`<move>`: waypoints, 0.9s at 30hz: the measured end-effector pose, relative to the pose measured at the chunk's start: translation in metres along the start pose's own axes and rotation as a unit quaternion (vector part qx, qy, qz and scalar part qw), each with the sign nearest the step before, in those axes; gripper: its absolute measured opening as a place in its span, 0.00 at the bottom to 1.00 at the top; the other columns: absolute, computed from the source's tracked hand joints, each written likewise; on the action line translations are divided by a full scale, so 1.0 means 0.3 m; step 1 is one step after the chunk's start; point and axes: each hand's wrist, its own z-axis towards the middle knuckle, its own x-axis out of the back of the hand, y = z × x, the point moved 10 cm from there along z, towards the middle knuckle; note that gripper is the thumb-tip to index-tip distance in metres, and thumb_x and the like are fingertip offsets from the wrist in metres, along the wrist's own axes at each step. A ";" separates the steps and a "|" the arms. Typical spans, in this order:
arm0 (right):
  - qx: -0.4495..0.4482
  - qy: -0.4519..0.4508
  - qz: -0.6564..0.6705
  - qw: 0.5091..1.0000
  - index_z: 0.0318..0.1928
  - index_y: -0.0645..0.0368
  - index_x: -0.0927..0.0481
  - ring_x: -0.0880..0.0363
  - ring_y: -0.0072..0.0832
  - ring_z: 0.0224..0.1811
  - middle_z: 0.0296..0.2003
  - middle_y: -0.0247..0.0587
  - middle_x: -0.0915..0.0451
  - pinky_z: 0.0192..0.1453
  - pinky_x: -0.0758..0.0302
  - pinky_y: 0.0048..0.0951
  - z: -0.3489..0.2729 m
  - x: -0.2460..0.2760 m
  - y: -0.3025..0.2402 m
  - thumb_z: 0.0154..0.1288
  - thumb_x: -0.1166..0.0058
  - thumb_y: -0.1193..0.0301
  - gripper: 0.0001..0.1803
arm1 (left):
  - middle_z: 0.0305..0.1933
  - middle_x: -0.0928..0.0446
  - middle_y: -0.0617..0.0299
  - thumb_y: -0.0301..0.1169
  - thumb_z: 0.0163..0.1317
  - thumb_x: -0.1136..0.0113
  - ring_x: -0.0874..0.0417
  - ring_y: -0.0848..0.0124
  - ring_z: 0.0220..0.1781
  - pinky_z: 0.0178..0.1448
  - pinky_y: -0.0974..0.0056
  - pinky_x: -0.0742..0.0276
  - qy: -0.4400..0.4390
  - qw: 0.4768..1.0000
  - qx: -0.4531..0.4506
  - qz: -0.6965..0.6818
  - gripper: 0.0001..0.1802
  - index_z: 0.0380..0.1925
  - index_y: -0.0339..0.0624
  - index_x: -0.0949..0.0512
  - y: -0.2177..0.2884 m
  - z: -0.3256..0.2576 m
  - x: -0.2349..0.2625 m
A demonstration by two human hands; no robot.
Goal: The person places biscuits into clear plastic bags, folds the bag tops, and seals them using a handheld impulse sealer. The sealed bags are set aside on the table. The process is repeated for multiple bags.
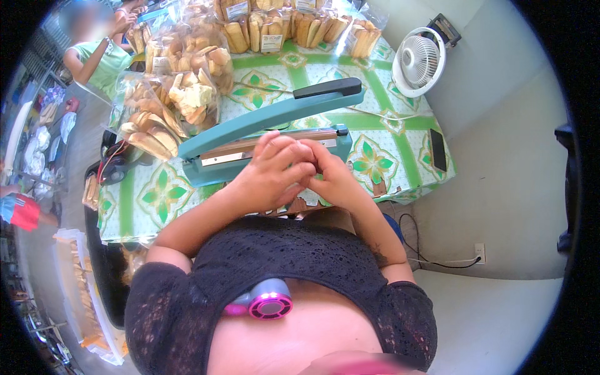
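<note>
My left hand (272, 172) and my right hand (336, 177) meet in front of my body, above the near edge of the table. The left hand's fingers are bent loosely and spread a little apart, reaching over to the right hand. My right fingers are curled in against the left fingers; anything between them is hidden. Just beyond my hands stands a teal heat sealer (262, 120) with a black handle (328, 87). Its long arm is raised over the brown sealing strip (240, 149).
Clear bags of bread slices (164, 106) crowd the table's far left. More bagged bread sticks (272, 30) line the back. A white fan (420, 61) stands at the far right, a black phone (438, 150) at the right edge. Another person (100, 59) is at far left.
</note>
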 end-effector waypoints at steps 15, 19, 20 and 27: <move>0.111 0.003 -0.016 0.994 0.51 0.60 0.30 0.25 0.21 0.31 0.30 0.34 0.24 0.39 0.26 0.23 0.270 -0.092 -0.151 0.58 0.44 0.77 0.20 | 0.63 0.33 0.60 0.49 0.60 0.46 0.39 0.61 0.67 0.71 0.43 0.58 -0.097 0.811 0.376 0.437 0.37 0.65 0.44 0.42 -0.983 -0.009 0.224; 0.101 -0.025 -0.027 0.994 0.51 0.61 0.30 0.24 0.22 0.32 0.31 0.35 0.24 0.40 0.26 0.24 0.270 -0.140 -0.135 0.58 0.44 0.78 0.19 | 0.56 0.26 0.63 0.50 0.60 0.47 0.36 0.65 0.65 0.69 0.36 0.60 -0.217 0.763 0.450 0.409 0.33 0.62 0.48 0.37 -1.013 -0.049 0.191; 0.106 -0.030 -0.032 0.993 0.51 0.61 0.30 0.24 0.21 0.32 0.31 0.35 0.24 0.40 0.26 0.24 0.264 -0.148 -0.132 0.58 0.44 0.78 0.19 | 0.55 0.24 0.63 0.49 0.60 0.47 0.35 0.65 0.65 0.68 0.37 0.58 -0.231 0.764 0.451 0.399 0.30 0.60 0.49 0.33 -1.012 -0.045 0.188; 0.063 -0.032 -0.015 0.997 0.50 0.61 0.29 0.24 0.23 0.32 0.31 0.36 0.23 0.39 0.25 0.24 0.229 -0.119 -0.070 0.58 0.44 0.78 0.18 | 0.51 0.22 0.61 0.40 0.61 0.51 0.33 0.66 0.62 0.57 0.47 0.39 -0.213 0.757 0.508 0.351 0.17 0.46 0.50 0.20 -1.084 -0.060 0.210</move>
